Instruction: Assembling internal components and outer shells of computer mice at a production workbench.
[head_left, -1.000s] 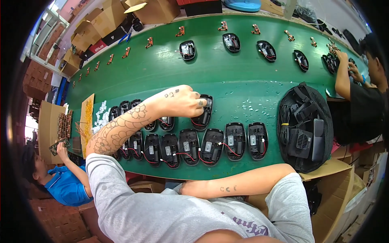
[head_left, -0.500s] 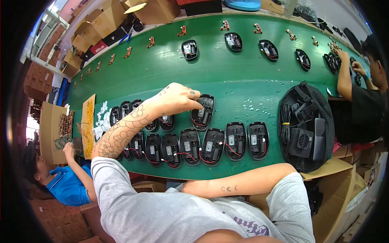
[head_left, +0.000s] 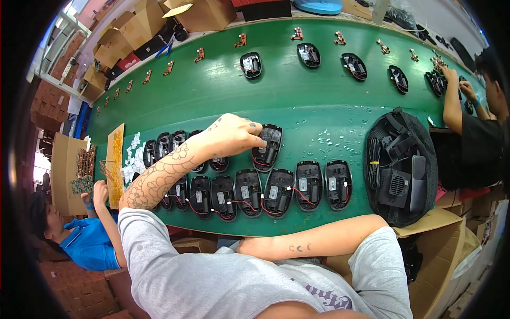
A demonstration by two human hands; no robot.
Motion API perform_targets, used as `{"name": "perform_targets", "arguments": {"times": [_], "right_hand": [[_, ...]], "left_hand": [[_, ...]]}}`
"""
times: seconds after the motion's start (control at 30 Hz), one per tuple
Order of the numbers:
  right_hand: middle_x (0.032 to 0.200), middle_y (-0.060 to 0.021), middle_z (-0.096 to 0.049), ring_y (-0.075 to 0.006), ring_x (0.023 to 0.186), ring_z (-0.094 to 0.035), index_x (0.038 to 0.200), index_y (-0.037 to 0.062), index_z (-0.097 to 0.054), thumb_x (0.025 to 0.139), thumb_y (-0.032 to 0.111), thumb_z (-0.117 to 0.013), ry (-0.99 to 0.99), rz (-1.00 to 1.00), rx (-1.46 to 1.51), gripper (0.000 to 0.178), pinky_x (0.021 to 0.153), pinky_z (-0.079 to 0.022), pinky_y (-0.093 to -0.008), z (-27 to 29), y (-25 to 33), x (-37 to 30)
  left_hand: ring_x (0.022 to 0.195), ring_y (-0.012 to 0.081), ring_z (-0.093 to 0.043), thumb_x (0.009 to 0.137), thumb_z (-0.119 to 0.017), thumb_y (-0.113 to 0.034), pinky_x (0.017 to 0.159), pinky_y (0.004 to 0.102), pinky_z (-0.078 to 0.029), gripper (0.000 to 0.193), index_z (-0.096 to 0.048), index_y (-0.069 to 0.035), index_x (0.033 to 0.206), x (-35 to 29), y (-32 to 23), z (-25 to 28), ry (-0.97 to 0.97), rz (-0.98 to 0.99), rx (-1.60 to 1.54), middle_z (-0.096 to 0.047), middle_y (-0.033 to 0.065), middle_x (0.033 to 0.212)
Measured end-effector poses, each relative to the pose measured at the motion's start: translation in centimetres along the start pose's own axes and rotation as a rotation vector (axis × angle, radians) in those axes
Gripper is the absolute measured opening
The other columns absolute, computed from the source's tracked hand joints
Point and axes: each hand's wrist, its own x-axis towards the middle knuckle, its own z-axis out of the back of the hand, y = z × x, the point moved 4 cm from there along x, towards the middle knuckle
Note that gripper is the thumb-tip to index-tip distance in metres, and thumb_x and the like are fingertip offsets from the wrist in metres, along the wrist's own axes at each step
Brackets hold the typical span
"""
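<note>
My left hand (head_left: 237, 133) reaches in from the left over a black oval plastic shell (head_left: 273, 141) with a red wire. Its fingers are pinched together against the inner left side of that shell; anything between the fingertips is hidden. Below stands a row of similar shells (head_left: 279, 191), each with a pale rectangle inside and red wires with white connectors. More shells (head_left: 163, 143) of the upper row are partly covered by my left forearm. My right forearm lies across my lap along the table's front edge, and its hand is out of sight.
Small orange circuit boards (head_left: 200, 55) and black shells (head_left: 308, 55) line the green far strip. A black mesh bag (head_left: 401, 165) with devices and a cable is at right. White paper pieces (head_left: 133, 157) lie at left. Co-workers sit at both sides.
The boards and shells on the far strip have shifted slightly right. My left hand stays at the same shell, its fingers a little more curled. The left co-worker's hands have moved.
</note>
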Motion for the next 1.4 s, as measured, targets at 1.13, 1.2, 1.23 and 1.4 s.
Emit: {"name": "perform_targets", "arguments": {"times": [1.13,1.2,1.23,1.4], "right_hand": [[0.102,-0.0104,-0.071,-0.0296,0.092,-0.067,0.111,0.0148,-0.068,0.089,0.029,-0.055,-0.336,0.102,0.027,0.03,0.083,-0.05,-0.0414,-3.1,-1.8,0.7],[0.1,-0.0105,-0.071,-0.0287,0.091,-0.067,0.11,0.0139,-0.068,0.088,0.029,-0.056,-0.185,0.082,0.11,0.029,0.082,-0.051,-0.0412,-0.8,-0.6,0.2],[0.099,-0.0105,-0.071,-0.0282,0.09,-0.067,0.109,0.0135,-0.068,0.088,0.028,-0.056,-0.112,0.073,0.152,0.029,0.081,-0.051,-0.0411,-0.4,-0.4,0.0],[0.093,-0.0112,-0.071,-0.0286,0.088,-0.068,0.104,0.0138,-0.069,0.086,0.027,-0.057,-0.197,0.091,0.095,0.026,0.079,-0.051,-0.0422,-0.8,-0.8,-0.2]], "left_hand": [[0.107,0.0262,-0.059,0.082,-0.071,-0.013,0.092,0.0379,-0.05,0.038,-0.064,-0.01,0.119,2.8,2.3,-1.7,-0.015,0.361,-0.498,-0.061,0.0086,0.115],[0.106,0.0257,-0.059,0.082,-0.071,-0.013,0.091,0.0375,-0.05,0.037,-0.065,-0.009,0.118,2.6,3.0,-1.7,-0.044,0.369,-0.479,-0.061,0.0085,0.114],[0.105,0.0251,-0.06,0.081,-0.071,-0.013,0.09,0.037,-0.05,0.036,-0.065,-0.009,0.117,2.5,3.6,-1.6,-0.068,0.38,-0.459,-0.062,0.0084,0.113],[0.102,0.026,-0.063,0.081,-0.07,-0.016,0.091,0.0369,-0.05,0.033,-0.067,-0.008,0.113,1.0,10.1,1.0,-0.188,0.486,-0.408,-0.064,0.0108,0.107]]}}
